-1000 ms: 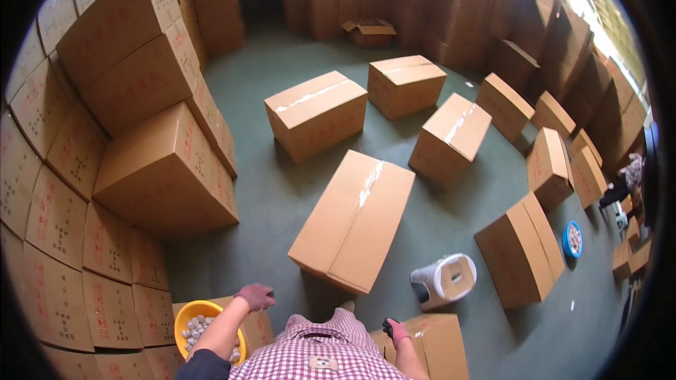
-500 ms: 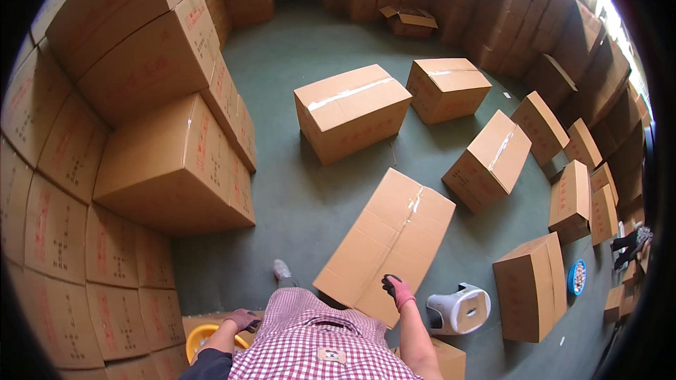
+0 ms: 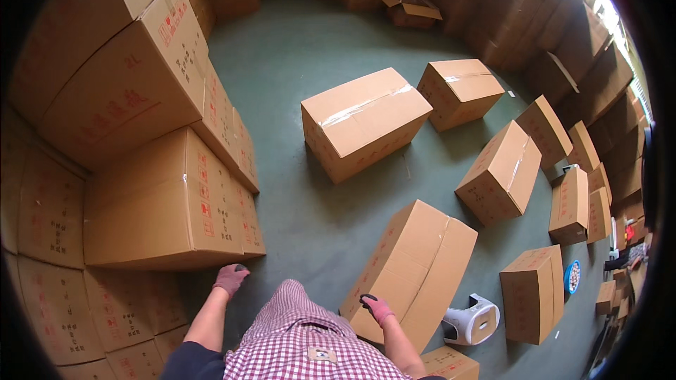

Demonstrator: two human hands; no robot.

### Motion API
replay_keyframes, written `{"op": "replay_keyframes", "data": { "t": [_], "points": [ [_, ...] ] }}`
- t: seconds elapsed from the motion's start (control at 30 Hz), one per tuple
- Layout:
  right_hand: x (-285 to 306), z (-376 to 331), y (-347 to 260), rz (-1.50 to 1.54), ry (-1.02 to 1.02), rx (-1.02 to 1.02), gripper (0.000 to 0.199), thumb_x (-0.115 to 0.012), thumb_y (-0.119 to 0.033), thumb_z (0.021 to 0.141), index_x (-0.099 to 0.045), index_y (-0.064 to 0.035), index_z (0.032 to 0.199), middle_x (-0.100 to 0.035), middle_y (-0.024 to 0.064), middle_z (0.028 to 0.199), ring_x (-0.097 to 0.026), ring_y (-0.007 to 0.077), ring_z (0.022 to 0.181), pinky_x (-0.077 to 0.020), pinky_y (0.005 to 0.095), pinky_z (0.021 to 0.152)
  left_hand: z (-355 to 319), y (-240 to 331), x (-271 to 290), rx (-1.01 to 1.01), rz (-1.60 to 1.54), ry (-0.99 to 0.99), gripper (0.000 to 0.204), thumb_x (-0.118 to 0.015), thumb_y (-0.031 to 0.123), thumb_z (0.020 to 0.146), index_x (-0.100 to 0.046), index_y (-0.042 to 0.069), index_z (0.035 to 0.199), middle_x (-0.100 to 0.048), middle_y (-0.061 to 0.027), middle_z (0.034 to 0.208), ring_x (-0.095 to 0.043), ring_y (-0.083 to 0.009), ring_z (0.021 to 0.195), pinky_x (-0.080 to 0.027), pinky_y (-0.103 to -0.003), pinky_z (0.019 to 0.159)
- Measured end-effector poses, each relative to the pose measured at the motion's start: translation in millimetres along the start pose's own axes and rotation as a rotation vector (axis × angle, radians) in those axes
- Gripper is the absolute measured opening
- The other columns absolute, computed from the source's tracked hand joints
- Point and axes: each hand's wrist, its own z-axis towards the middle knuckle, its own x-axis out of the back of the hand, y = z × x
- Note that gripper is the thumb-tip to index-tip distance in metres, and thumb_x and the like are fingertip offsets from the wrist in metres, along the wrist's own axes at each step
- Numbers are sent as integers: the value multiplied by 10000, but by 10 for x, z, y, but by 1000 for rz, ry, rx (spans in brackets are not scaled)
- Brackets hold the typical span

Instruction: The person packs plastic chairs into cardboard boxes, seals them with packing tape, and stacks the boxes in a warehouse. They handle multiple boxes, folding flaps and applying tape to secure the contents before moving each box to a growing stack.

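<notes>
I wear pink gloves with dark fingertips. My left hand (image 3: 231, 279) is raised in front of me on the left, its fingers loosely curled with nothing visible in them. It appears just below the bottom edge of a large cardboard carton (image 3: 141, 204) in the left stack; whether it touches cannot be made out. Low at my right, my right hand (image 3: 378, 308) has thumb and forefinger apart and holds nothing I can see. It overlaps the near end of a long brown carton (image 3: 422, 267), and contact between them is unclear.
Taped cartons stand on the green floor ahead: one in the middle (image 3: 366, 119), another behind it (image 3: 461, 91), a third to the right (image 3: 501, 172). A grey-white stool (image 3: 473, 320) stands at right, near a blue basin (image 3: 572, 277). Stacked cartons line the walls.
My left hand has moved up and forward, away from a yellow basin that is now out of view. My right hand has shifted slightly left and down. The near carton shows more of its left side.
</notes>
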Motion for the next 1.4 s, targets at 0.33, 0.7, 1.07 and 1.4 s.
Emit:
{"op": "replay_keyframes", "data": {
  "t": [0.33,0.7,1.07,1.4],
  "points": [
    [604,1277,-543,-124,101,-171,322,-571,-277,795,-632,-30,991,-641,64,819,-555,149,689,-427,269,603,1225,1436,46,-56,236,-240,430,-573,414,727,-627,77,989,-620,-162,979,-565,-323,955,-438,-370,824],
    [1494,3332,-4496,-40,83,76,342,-581,-272,808,-600,-93,1099,-608,-7,930,-488,83,735,-397,245,602,4172,4317,-1310,-213,298,-1,637,-444,544,804,-415,137,1294,-342,-124,1376,-321,-295,1263,-272,-432,1023],
    [2309,5868,-4406,572,334,-229,832,-483,-647,748,-267,-139,1370,-262,31,1420,-281,290,1265,-243,506,983,5774,3778,-2021,259,-209,407,789,-463,532,831,-181,49,1388,-285,-227,1383,-313,-333,1265,-288,-347,1021],
    [1386,6092,-4962,1064,135,14,677,-415,-604,832,-352,-142,1323,-376,58,1337,-377,275,1198,-339,452,966,6538,3848,-1999,565,-1261,117,621,-433,533,864,-511,8,1188,-571,-77,1118,-529,-183,1004,-377,-289,890]
  ]
}}
